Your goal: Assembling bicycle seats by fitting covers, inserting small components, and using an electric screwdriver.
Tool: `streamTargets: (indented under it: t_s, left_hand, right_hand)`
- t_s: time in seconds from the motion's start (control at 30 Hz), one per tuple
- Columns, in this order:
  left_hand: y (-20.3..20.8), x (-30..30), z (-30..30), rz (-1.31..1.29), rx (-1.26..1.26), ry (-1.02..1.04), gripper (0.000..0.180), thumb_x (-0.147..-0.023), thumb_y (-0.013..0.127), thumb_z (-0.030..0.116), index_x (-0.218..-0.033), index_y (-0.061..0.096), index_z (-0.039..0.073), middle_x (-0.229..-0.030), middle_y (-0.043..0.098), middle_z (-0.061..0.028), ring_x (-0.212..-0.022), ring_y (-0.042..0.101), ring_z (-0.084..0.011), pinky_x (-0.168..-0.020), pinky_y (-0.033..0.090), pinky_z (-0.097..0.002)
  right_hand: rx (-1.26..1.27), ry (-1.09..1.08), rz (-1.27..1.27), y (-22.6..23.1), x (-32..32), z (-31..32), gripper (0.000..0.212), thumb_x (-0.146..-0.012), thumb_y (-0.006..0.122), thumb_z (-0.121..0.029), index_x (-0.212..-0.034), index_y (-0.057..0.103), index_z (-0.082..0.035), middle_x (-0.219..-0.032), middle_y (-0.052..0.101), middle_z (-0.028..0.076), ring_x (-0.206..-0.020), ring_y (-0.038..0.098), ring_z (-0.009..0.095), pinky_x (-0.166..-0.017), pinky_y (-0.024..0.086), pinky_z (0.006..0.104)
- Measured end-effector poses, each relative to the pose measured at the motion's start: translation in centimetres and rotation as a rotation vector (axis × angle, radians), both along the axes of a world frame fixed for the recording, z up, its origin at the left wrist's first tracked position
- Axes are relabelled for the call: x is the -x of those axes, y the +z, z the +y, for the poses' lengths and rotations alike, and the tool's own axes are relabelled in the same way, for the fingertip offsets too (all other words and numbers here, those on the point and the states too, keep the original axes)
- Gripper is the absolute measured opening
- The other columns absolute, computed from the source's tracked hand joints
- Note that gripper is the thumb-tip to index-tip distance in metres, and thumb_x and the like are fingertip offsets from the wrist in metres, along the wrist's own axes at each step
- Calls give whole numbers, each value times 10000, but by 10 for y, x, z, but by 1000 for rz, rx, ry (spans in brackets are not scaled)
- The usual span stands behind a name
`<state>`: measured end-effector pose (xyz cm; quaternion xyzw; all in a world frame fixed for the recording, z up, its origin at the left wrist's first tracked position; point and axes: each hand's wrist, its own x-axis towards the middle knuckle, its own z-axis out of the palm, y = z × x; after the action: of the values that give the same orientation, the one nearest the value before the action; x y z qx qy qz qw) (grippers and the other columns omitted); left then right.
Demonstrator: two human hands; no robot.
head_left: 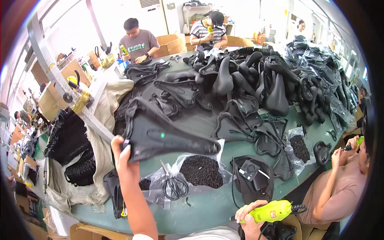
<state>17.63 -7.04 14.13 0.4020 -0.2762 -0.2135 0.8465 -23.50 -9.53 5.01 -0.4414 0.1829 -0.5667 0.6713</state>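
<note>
My left hand (127, 162) grips the wide end of a black bicycle saddle shell (180, 140), raised over the table with its narrow end to the right. A small green light spot shows on its face. Lower right, my right hand (249, 220) is wrapped round a yellow-green handheld power tool (272, 212), whose black cord end points right. The tool is apart from the shell. Below the shell, black-handled scissors (174, 187) lie on clear plastic, beside an opened bag of small black pieces (201, 171).
Black saddles (224, 78) are heaped across the far side of the green table (168, 224). A black cap (256, 186) with a small device lies near my right hand. At left stands a cloth sack (100, 172) of black parts. Co-workers sit opposite and at right (336, 192).
</note>
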Motion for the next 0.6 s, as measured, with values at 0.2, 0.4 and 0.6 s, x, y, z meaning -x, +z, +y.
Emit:
streamTargets:
  t_s: [0.2, 0.4, 0.6]
  left_hand:
    - [-28, 41, 100, 92, 10, 76, 469, -946, 624, 194, -1388, 476, 148, -1421, 542, -103, -1332, 564, -256, -1131, 479, -454]
    - [-38, 46, 138, 29, -1, 143, 481, -966, 622, 220, -1415, 469, 139, -1469, 540, -114, -1374, 545, -268, -1164, 436, -457]
    - [-54, 64, 117, 386, 395, 138, 852, -1005, 590, 711, -1649, 409, 184, -1673, 451, -135, -1460, 522, -378, -1188, 462, -564]
  right_hand:
    - [-24, 26, -10, -1, -4, 5, 517, -937, 832, -154, -1280, 450, -96, -757, 608, 72, -594, 621, 208, -582, 548, 364]
    - [-20, 29, -15, -3, -5, 7, 543, -913, 855, -160, -1262, 444, -105, -760, 609, 73, -626, 627, 219, -590, 554, 368]
    - [125, -15, 9, 7, -5, 0, 583, -975, 770, -220, -1419, 414, -95, -795, 566, 42, -602, 570, 155, -579, 530, 313]
